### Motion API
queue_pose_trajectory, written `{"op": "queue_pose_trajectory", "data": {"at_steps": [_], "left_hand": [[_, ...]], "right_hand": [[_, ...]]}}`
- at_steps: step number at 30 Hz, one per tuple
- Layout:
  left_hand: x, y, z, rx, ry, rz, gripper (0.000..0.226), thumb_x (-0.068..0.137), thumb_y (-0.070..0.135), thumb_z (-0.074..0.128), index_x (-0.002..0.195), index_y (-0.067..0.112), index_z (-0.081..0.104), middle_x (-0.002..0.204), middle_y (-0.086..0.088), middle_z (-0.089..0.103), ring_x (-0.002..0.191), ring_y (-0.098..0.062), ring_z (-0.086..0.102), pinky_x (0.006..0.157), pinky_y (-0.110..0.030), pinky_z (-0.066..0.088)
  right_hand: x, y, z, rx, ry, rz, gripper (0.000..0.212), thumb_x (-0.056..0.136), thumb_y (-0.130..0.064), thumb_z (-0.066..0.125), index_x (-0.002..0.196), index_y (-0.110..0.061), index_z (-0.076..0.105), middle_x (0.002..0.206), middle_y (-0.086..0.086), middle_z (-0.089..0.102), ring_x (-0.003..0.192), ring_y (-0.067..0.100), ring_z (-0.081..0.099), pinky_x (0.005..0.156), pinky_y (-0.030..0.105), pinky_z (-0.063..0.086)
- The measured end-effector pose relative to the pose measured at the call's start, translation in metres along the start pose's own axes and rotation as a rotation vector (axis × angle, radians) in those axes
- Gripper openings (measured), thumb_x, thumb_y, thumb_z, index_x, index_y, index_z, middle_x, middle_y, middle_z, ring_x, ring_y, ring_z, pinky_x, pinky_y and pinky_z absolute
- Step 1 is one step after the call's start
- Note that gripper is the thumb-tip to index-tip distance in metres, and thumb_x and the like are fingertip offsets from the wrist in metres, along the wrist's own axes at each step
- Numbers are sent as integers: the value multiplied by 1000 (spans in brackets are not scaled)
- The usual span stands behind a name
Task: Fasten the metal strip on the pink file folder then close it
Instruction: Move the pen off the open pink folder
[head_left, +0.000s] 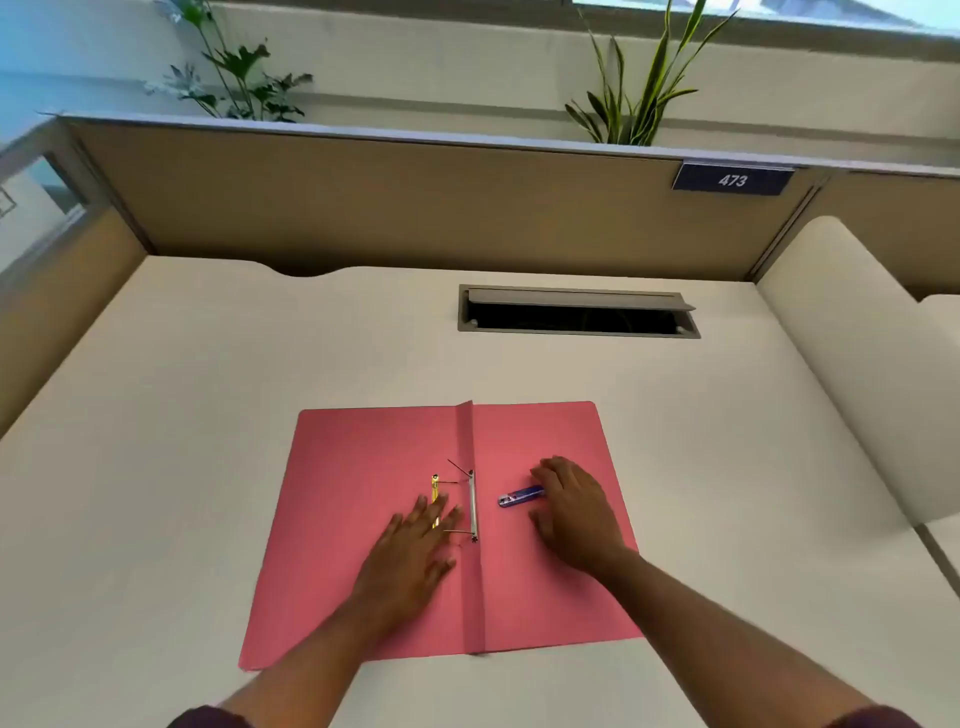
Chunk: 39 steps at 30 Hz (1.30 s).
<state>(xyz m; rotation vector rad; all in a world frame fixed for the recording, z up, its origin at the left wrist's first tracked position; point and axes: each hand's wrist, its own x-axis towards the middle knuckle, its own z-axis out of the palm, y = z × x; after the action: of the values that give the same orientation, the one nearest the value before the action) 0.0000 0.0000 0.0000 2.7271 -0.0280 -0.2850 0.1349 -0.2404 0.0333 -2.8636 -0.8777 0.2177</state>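
Note:
The pink file folder (358, 457) lies open and flat on the desk. A metal strip (472, 503) runs along its centre fold, with two thin prongs sticking out to the left. A yellow strip piece (435, 488) lies on the left flap, partly under the fingers of my left hand (413, 558), which rests flat with fingers spread. My right hand (574, 512) lies on the right flap, its fingertips touching a small blue object (517, 497).
The cream desk (208, 395) is enclosed by tan partition walls. A cable slot (579, 312) with a raised lid sits behind the folder. A rolled white sheet (857, 353) lies along the right side. Plants stand beyond the partition.

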Motion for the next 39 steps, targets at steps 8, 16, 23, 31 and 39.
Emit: {"op": "queue_pose_trajectory", "data": {"at_steps": [8, 16, 23, 31, 39], "left_hand": [[10, 18, 4, 79, 1, -38, 61, 101, 45, 36, 146, 56, -3, 160, 22, -11, 148, -14, -18, 119, -50, -7], [20, 27, -5, 113, 76, -27, 50, 98, 43, 47, 146, 44, 32, 161, 8, 24, 149, -22, 17, 119, -47, 16], [33, 44, -4, -160, 315, -62, 23, 89, 25, 68, 111, 20, 73, 129, 1, 61, 114, -17, 59, 91, -28, 51], [33, 41, -3, -313, 276, 104, 19, 90, 20, 66, 108, 22, 72, 130, 11, 60, 113, -8, 58, 89, -24, 50], [35, 31, -4, -340, 226, 145, 15, 91, 18, 63, 98, 27, 73, 128, 15, 65, 116, -7, 58, 92, -23, 47]], "right_hand": [[6, 20, 21, 139, 210, -10, 28, 90, -26, 70, 117, -19, 72, 121, 2, 68, 111, 24, 62, 93, 40, 53], [2, 24, 49, 263, 357, -54, 15, 95, -21, 70, 109, -17, 74, 100, 2, 64, 90, 24, 57, 73, 37, 50], [4, 15, 41, 269, 322, 14, 10, 92, -16, 72, 102, -16, 75, 94, 1, 65, 86, 22, 58, 62, 37, 52], [-21, -23, 41, 644, 267, 418, 8, 95, -26, 70, 98, -23, 76, 92, -9, 73, 82, 10, 65, 70, 26, 48], [-25, -46, 26, 1409, 72, 623, 18, 97, -6, 66, 99, -18, 79, 87, 2, 79, 78, 17, 70, 76, 42, 64]]}}
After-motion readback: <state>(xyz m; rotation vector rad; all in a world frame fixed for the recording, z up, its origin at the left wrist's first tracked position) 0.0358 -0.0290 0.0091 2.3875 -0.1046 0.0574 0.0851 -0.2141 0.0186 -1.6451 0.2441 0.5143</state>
